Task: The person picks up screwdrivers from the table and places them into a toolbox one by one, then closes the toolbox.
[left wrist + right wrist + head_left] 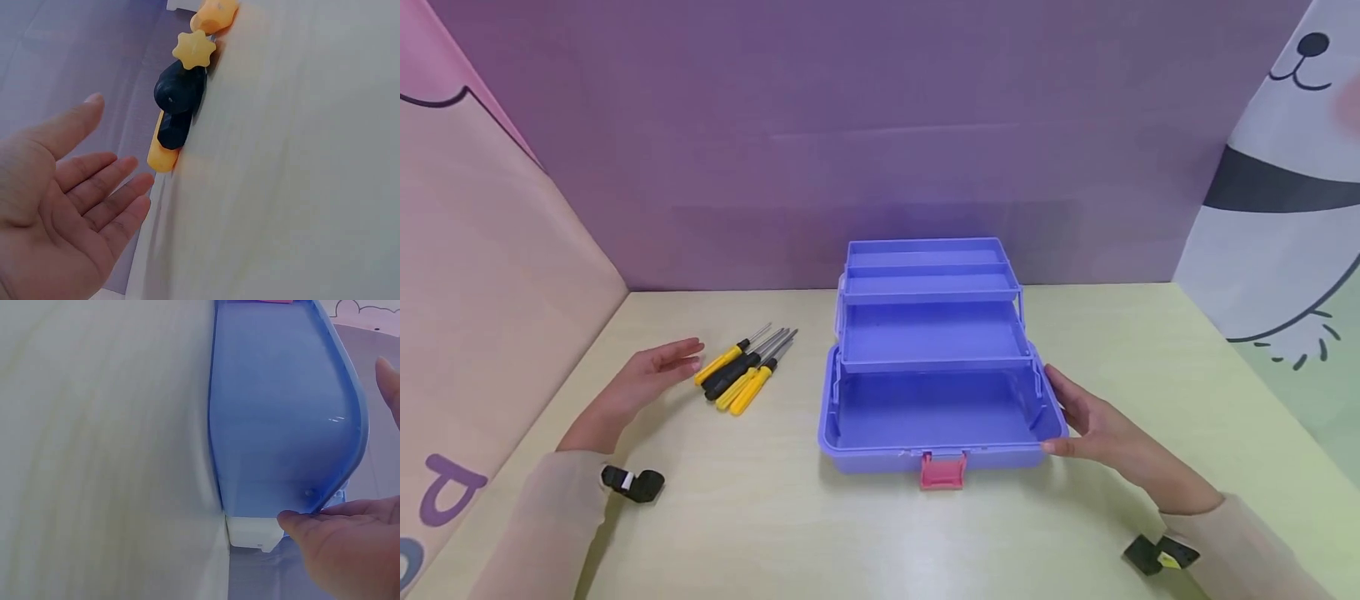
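Observation:
A purple toolbox [942, 460] stands unfolded on the table, its two cantilever trays [936, 335] raised toward the back and its main compartment bare. My right hand [1101, 429] rests against the toolbox's right side, with its fingers along the side and its thumb by the front corner. In the right wrist view, fingertips [294, 520] touch the box [281, 412] near the rim, while the thumb stands apart. To the left lie several screwdrivers [747, 373] with yellow and black handles. My left hand [655, 375] hovers just left of those handles, fingers loosely extended and holding nothing.
A pink latch [943, 472] hangs at the toolbox's front. The pale wooden table [880, 542] meets a purple wall panel [880, 142] behind, with printed panels at the left and right. Each wrist carries a small black camera.

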Motion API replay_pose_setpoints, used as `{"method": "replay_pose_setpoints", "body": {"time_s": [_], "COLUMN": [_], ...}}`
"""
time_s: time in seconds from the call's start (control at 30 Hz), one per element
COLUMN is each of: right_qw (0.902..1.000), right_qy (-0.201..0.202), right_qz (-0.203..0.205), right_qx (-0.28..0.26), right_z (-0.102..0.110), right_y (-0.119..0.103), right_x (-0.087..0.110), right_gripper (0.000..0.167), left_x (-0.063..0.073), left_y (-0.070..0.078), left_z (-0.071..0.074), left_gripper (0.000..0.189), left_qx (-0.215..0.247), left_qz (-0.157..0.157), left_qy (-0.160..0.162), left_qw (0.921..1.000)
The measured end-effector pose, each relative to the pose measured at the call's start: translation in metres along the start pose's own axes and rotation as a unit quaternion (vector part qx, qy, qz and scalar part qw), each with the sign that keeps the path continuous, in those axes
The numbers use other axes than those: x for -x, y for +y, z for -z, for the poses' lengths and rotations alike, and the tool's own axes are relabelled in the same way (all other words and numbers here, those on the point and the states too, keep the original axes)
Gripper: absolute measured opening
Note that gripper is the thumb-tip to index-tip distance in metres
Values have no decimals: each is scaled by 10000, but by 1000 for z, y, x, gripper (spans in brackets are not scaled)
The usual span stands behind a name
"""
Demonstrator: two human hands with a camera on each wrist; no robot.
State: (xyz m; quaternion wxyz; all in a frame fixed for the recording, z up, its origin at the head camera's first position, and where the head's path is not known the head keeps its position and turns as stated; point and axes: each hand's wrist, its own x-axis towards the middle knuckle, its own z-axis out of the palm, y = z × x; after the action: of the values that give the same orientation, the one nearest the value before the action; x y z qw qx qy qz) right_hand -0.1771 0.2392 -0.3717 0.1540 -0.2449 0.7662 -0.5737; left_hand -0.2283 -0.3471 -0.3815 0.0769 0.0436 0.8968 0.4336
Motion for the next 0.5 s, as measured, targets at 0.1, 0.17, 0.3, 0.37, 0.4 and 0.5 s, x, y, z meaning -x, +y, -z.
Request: {"method": "replay_pose_setpoints", "body": {"time_s": [0.1,0.17,0.3,0.37,0.4,0.5], "right_qw": [9999,9998,9996,9995,9994,9992], "right_qy": [-75,-91,-141,-169,-183,-195], "right_qz": [54,20,-7,1,7,-13], "right_qx": [-92,-164,-248,-274,-289,-338], "right_z": [2,3,4,4,4,3], "right_y": [3,4,5,5,5,5], "right_x": [-1,0,0,-1,-1,-1], "right_gripper": [99,98,98,98,98,98], "left_x": [-2,-4,-8,-9,-9,-10], "left_y": [-5,-7,-9,-9,-9,-9], "left_z": [2,2,2,2,2,1], "left_gripper": [64,63,60,58,56,53], "left_qx": [-69,-84,-106,-129,-128,-125], "left_qz": [-20,22,91,115,114,79], "left_qy": [10,14,52,54,45,5], "left_qw": [10000,10000,9999,9998,9998,9999]}}
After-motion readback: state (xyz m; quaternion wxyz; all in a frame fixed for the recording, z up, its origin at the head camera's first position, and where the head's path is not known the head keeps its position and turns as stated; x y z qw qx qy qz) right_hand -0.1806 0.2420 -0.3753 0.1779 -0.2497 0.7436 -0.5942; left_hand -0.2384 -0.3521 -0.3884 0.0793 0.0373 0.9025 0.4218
